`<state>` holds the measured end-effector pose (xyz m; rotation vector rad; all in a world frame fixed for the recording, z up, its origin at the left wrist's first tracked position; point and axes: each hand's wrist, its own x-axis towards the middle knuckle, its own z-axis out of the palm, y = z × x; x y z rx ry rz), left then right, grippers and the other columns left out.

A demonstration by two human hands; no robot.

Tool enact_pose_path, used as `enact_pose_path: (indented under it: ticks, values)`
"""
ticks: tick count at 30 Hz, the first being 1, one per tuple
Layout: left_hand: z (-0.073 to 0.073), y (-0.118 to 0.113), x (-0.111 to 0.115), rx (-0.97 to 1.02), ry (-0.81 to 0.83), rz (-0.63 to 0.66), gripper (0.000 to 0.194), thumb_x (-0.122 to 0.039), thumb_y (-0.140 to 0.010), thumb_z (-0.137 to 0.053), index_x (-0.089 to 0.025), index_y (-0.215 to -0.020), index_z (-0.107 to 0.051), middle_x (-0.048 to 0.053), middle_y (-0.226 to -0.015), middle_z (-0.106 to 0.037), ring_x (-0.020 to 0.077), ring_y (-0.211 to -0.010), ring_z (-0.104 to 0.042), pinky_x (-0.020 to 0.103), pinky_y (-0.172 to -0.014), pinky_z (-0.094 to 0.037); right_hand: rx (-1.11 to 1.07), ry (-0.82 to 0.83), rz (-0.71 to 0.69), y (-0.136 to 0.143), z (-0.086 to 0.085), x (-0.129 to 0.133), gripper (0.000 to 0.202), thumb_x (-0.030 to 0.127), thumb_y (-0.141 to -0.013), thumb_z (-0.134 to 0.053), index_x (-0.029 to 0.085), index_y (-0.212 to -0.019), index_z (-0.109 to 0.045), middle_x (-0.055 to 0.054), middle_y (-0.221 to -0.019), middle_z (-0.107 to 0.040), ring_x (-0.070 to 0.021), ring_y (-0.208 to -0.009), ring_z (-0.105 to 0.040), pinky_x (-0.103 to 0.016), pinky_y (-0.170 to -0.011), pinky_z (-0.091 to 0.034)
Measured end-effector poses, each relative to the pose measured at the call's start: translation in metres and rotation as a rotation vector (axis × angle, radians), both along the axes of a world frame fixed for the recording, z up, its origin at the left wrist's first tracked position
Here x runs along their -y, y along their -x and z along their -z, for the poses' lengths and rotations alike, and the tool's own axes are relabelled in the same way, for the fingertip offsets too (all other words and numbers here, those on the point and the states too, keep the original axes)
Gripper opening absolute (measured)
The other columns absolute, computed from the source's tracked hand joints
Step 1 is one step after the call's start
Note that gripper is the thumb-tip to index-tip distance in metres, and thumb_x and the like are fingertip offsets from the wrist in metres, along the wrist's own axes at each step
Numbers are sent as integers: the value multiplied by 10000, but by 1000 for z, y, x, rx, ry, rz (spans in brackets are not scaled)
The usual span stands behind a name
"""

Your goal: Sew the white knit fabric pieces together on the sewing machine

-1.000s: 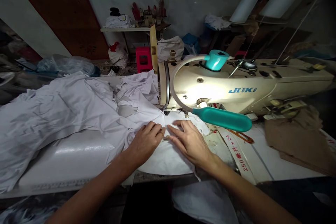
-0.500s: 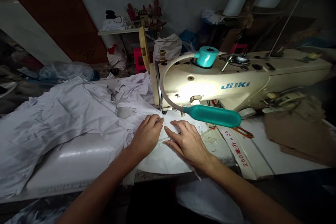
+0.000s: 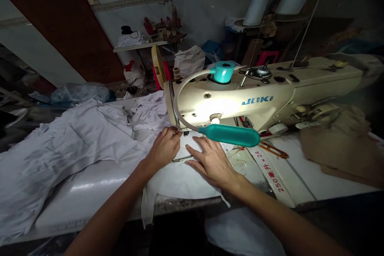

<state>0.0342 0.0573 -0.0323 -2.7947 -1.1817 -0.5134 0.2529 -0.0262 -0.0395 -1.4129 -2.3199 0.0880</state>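
A cream sewing machine (image 3: 270, 88) with blue lettering stands on the table, a teal lamp (image 3: 229, 135) glowing against its body. White fabric (image 3: 186, 178) lies under its needle end and hangs over the front edge. Close to the needle, on the left, my left hand (image 3: 164, 147) has its fingers bent together at the fabric; what they pinch is too small to make out. My right hand (image 3: 211, 162) rests flat on the fabric to the right, fingers spread. A large heap of white cloth (image 3: 90, 132) covers the left side.
Brown fabric (image 3: 345, 148) lies at the right, near an orange-handled tool (image 3: 274, 150) and a strip with red print (image 3: 271, 176). White thread cones (image 3: 258, 4) stand behind the machine. A small table (image 3: 141, 46) is against the wall.
The view has shifted, so the machine appears further left. My left hand has moved slightly away from my right hand, and more of the fabric between them shows.
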Motion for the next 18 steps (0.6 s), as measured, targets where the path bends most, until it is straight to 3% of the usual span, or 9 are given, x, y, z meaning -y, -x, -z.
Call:
enact_pose_path:
  ticks: [9, 14, 18]
  values:
    - [4, 3, -7, -46, -19, -23, 386, -136, -992, -472, -163, -1335, -648, 158, -1297, -601, 323, -1219, -505, 490, -987, -519, 19, 2, 35, 2, 1, -6, 484, 537, -1061, -501, 313, -1476, -608, -162, -1526, -531, -358, -1364, -487, -513, -1064, -442]
    - [6, 1, -15, -43, -11, -19, 329, -148, -982, -483, -180, -1229, -699, 139, -1233, -620, 302, -1135, -525, 471, -951, -515, 24, -6, 63, 3, 1, -6, 490, 533, -1058, -511, 314, -1487, -599, -164, -1499, -552, -358, -1333, -502, -512, -1054, -440]
    - [8, 0, -11, -26, -33, -57, 413, -142, -977, -473, -191, -1350, -642, 151, -1330, -582, 319, -1199, -496, 479, -955, -500, 36, -4, 63, 4, -1, -6, 486, 530, -1057, -514, 318, -1486, -600, -160, -1479, -568, -357, -1314, -507, -507, -1043, -441]
